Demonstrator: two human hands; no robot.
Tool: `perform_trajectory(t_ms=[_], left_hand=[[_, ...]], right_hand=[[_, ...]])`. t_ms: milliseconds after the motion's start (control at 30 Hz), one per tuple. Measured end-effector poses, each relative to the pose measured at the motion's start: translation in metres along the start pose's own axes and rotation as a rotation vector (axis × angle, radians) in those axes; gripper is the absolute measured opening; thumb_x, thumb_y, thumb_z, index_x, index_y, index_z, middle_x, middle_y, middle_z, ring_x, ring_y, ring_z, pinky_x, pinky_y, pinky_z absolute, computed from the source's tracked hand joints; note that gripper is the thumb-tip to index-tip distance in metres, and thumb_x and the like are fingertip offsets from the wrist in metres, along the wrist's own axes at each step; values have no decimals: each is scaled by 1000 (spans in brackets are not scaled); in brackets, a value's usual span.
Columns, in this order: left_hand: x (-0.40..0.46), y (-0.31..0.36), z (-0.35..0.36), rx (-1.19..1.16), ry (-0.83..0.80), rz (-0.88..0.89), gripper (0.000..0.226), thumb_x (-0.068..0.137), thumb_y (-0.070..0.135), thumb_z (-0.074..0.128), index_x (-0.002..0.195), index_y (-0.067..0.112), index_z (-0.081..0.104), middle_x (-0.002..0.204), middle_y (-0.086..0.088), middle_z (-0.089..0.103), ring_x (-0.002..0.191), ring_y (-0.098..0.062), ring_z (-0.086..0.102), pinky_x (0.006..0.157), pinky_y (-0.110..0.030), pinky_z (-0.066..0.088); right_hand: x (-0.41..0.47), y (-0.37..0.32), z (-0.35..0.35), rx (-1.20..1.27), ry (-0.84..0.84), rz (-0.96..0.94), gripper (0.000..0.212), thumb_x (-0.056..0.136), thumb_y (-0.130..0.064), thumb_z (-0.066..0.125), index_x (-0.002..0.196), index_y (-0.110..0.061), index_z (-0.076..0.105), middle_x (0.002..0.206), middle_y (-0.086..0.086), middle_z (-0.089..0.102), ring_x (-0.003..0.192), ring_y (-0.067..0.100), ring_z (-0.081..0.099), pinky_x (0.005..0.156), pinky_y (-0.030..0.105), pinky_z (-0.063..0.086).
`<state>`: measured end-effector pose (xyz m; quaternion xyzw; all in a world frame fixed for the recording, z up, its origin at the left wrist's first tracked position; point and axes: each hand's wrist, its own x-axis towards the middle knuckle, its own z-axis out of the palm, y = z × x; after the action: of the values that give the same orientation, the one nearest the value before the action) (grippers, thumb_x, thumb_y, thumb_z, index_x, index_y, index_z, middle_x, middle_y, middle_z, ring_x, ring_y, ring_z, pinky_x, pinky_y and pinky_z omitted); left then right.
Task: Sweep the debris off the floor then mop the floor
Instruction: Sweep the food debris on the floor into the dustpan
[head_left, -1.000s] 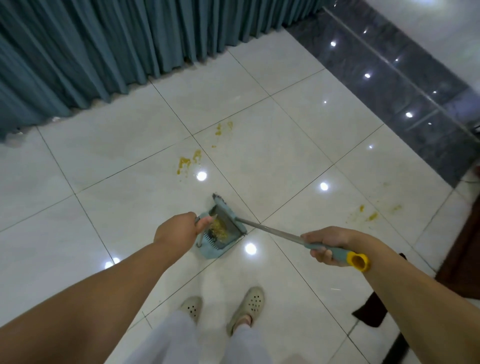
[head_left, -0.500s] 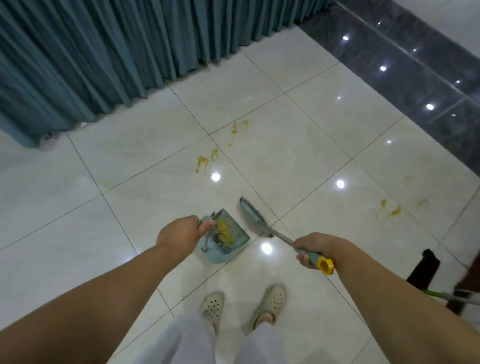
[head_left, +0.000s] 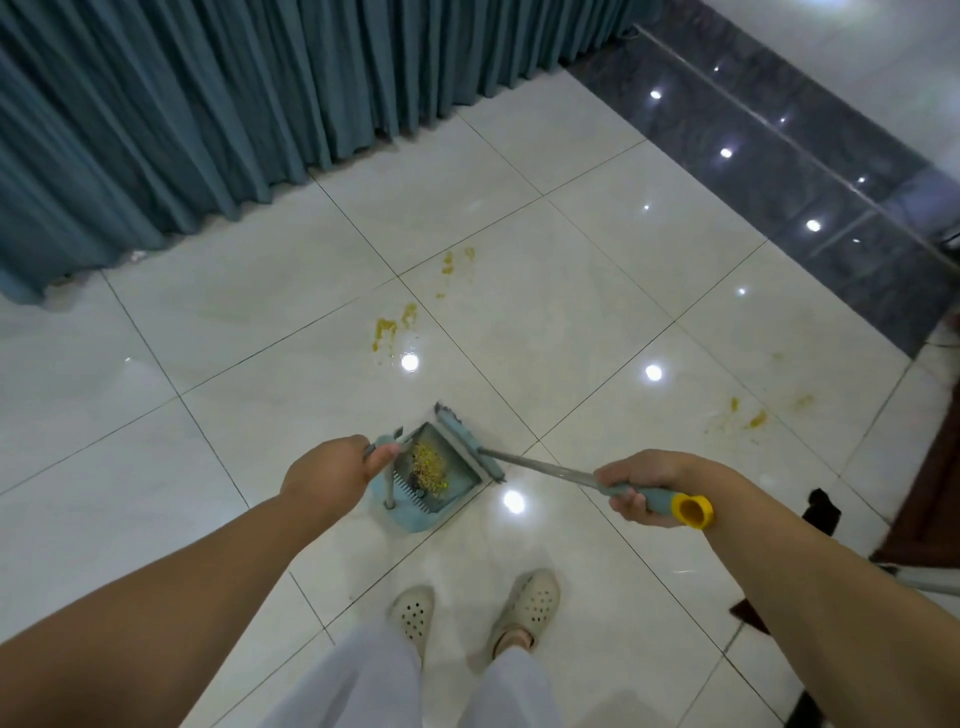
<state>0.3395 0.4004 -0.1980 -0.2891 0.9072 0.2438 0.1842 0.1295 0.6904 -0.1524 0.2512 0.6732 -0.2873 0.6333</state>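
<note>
So the person's standing on the white tile floor (head_left: 545, 291) with the left hand (head_left: 332, 475) wrapped around the dustpan handle (head_left: 385, 447), holding the blue dustpan (head_left: 431, 496) tilted with its lip down on the floor. There's a little heap of yellow crumbs (head_left: 430, 466) sitting inside it already. The right hand (head_left: 647, 486) is gripping the broom (head_left: 550, 470) near its yellow end cap, and the broom head (head_left: 470, 441) is lying right along the dustpan's open edge. More yellow mess (head_left: 395, 327) is smeared on the tiles further out toward the teal curtain (head_left: 208, 104), plus another patch (head_left: 753, 413) off to the right. Beige clogs (head_left: 530, 605) right below the dustpan.
</note>
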Motion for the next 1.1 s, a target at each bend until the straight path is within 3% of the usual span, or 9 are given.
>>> perform_trajectory(t_ms=[200, 300, 500, 800, 1100], left_hand=[[-14, -20, -7, 44, -21, 20, 46, 94, 57, 29, 65, 22, 38, 62, 4, 45, 65, -16, 48, 56, -27, 34], [-21, -29, -6, 40, -43, -5, 47, 94, 58, 29, 65, 23, 38, 63, 4, 45, 67, -16, 49, 59, -28, 37], [-28, -40, -2, 36, -65, -32, 48, 93, 60, 27, 66, 22, 39, 65, 3, 47, 72, -20, 53, 70, -32, 46], [-33, -39, 3, 11, -53, 20, 46, 93, 59, 27, 66, 23, 37, 65, 5, 47, 71, -18, 52, 65, -29, 42], [-60, -54, 11, -14, -9, -6, 45, 95, 55, 31, 65, 21, 38, 62, 3, 45, 65, -16, 49, 57, -27, 35]], right_hand=[[15, 2, 9, 174, 68, -79, 15, 98, -12, 46, 87, -3, 42, 49, 9, 42, 26, 10, 37, 27, 11, 35], [35, 8, 24, 230, 79, -96, 14, 98, -11, 48, 87, -3, 42, 60, 11, 42, 25, 12, 40, 28, 13, 37], [47, 29, 67, 89, 89, -54, 17, 99, -9, 45, 84, 0, 44, 62, 11, 43, 24, 11, 38, 29, 14, 38], [22, 56, 93, 38, -29, 16, 8, 94, -8, 48, 94, -3, 42, 50, 8, 46, 30, 10, 37, 30, 14, 36], [0, 66, 63, 106, 62, -39, 11, 96, -11, 50, 91, -2, 45, 49, 10, 46, 28, 11, 38, 29, 13, 36]])
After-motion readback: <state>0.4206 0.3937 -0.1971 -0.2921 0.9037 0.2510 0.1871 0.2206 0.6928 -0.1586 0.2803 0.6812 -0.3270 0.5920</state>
